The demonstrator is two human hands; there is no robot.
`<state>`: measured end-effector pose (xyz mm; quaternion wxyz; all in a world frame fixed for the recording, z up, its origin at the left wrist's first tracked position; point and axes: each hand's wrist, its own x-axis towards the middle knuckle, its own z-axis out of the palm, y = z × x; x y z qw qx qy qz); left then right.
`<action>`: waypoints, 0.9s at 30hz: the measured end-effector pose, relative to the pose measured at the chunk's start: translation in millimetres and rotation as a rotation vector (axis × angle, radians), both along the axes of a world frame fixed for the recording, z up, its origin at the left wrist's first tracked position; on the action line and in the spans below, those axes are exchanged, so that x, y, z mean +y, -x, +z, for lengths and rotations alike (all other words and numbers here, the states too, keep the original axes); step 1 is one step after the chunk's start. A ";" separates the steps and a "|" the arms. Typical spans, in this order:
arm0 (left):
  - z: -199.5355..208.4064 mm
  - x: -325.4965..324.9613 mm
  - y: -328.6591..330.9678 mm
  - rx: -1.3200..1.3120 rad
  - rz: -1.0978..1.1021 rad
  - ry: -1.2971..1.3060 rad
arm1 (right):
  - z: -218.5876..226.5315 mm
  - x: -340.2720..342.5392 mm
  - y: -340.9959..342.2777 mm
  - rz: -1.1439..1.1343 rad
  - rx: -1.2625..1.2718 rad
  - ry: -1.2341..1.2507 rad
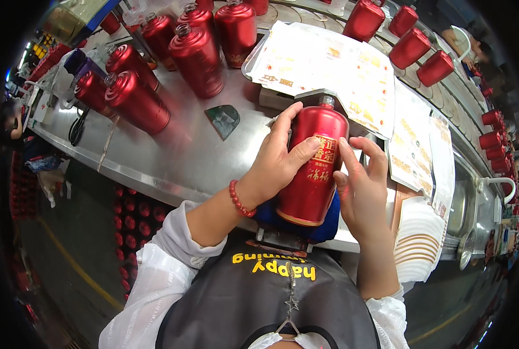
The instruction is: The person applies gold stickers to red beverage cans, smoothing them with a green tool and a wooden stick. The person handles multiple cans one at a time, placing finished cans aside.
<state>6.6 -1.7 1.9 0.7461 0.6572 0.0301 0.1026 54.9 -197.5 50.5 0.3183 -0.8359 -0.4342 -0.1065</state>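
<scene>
A glossy red bottle (306, 195) with gold characters lies tilted in front of me, its bare neck pointing away. My left hand (277, 160) is closed around its left side, the thumb lying across the front by the gold square label (324, 149). At the right edge, my right hand (361, 186) has its fingers bent, with fingertips pressed against the bottle near the label. Under the bottle's base is a dark blue cloth (329, 224) on a support. Whether a thin film sits under my right fingertips cannot be made out.
Several red bottles (196, 64) stand at the back left of the metal table (178, 148). A dark scraper-like plate (223, 121) lies there. Printed decal sheets (329, 55) are stacked behind and to the right. Beyond, a conveyor carries more bottles (410, 47).
</scene>
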 end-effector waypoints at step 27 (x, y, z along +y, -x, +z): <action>-3.6 -5.3 6.1 -0.083 0.027 -0.021 | -2.9 -1.4 6.2 0.064 0.105 -0.068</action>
